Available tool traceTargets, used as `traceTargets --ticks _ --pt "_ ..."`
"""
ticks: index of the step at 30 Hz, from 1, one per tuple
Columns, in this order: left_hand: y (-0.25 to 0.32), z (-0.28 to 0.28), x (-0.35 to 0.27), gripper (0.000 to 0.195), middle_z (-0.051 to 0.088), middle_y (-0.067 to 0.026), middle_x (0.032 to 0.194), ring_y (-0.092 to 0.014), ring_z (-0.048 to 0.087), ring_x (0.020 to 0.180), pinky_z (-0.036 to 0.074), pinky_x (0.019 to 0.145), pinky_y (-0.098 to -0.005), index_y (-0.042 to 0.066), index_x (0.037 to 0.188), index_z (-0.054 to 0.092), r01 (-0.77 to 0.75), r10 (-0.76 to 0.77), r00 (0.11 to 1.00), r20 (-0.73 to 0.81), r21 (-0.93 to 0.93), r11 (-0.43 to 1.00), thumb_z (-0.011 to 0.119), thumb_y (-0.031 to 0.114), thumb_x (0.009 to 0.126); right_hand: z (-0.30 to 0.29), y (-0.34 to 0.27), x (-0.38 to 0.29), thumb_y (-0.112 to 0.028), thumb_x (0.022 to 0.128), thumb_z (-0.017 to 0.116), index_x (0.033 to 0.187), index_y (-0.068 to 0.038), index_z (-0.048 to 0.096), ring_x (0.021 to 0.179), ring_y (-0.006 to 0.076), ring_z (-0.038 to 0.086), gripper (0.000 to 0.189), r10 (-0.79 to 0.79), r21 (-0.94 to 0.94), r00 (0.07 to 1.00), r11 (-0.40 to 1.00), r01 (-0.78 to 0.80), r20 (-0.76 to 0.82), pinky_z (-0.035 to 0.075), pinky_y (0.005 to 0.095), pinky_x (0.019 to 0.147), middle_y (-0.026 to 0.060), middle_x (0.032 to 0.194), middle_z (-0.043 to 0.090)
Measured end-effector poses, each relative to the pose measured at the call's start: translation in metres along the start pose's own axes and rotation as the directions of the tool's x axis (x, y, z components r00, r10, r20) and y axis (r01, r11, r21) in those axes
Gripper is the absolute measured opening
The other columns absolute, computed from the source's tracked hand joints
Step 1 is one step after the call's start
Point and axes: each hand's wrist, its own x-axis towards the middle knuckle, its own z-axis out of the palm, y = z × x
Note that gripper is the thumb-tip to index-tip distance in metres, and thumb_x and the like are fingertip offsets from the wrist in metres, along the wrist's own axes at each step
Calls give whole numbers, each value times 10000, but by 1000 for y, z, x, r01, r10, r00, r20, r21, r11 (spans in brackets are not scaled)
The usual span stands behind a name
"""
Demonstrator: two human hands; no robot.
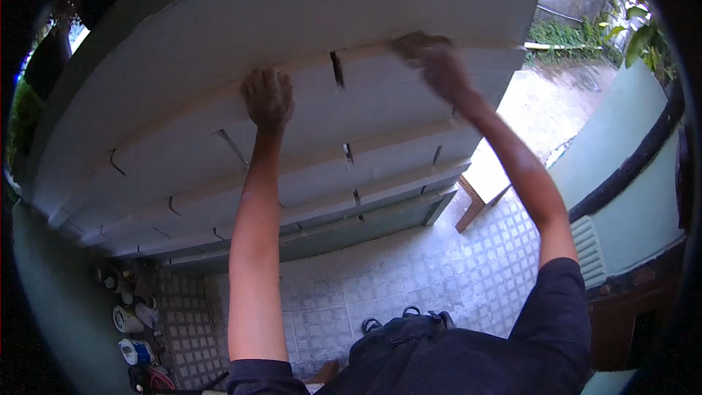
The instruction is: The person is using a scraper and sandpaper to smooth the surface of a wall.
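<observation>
A large pale slatted panel [307, 99] with lengthwise ridges and several short dark slots or marks spans the view before me. On its upper ridge rests my left hand [267, 96], the fingers curled over the edge; whether they grip it I cannot tell. Farther right, my right hand [433, 57] is at the same ridge, blurred. Something may be under its fingers, but the blur hides this. A dark slot [337, 68] lies between the two hands.
Cans or tubs [134, 351] stand at the lower left by a green wall [49, 285]. Below is a patterned tile floor [318, 312]. A brown woven-look furniture leg [469, 208] stands at right, near a ribbed pale green surface [589, 249]. Leaves [639, 38] hang upper right.
</observation>
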Motion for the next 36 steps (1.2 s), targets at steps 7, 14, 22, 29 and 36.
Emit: traceTargets --ticks 7,14,22,29,36 --pt "0 -4 2 181 525 -115 900 -322 521 858 412 809 -443 86 920 549 10 -10 1000 23 8 1000 548 264 883 26 14 6 -23 835 526 1080 -201 676 1112 193 585 337 -62 543 978 824 162 -198 414 404 972 28 1198 639" --pt "4 1 -2 187 528 -116 921 -322 526 881 413 806 -441 89 924 547 70 -70 993 97 6 998 538 274 895 -12 126 -43 -5 836 545 1159 -120 614 1073 226 615 349 -42 -220 952 975 -27 -302 499 417 916 70 1165 638" --pt "-2 0 -1 203 513 -126 935 -327 520 896 406 805 -455 77 934 538 27 -29 998 53 30 999 528 278 906 41 10 -19 -96 902 544 1166 -136 619 1253 212 484 277 -276 16 856 949 314 -437 385 387 1048 87 1257 582" --pt "3 2 -4 199 520 -141 965 -335 525 932 412 829 -458 66 952 550 48 -54 995 89 66 997 551 257 898 10 153 -45 31 838 481 1166 -80 646 1093 275 587 383 507 199 846 857 -475 -164 471 398 930 121 1223 612" --pt "0 -1 -2 214 525 -144 942 -338 528 919 407 838 -467 65 970 563 36 -39 994 101 35 999 549 268 902 51 124 -20 -29 850 523 1116 -136 676 1087 273 602 325 -242 175 926 938 300 -290 455 420 947 116 1161 647"
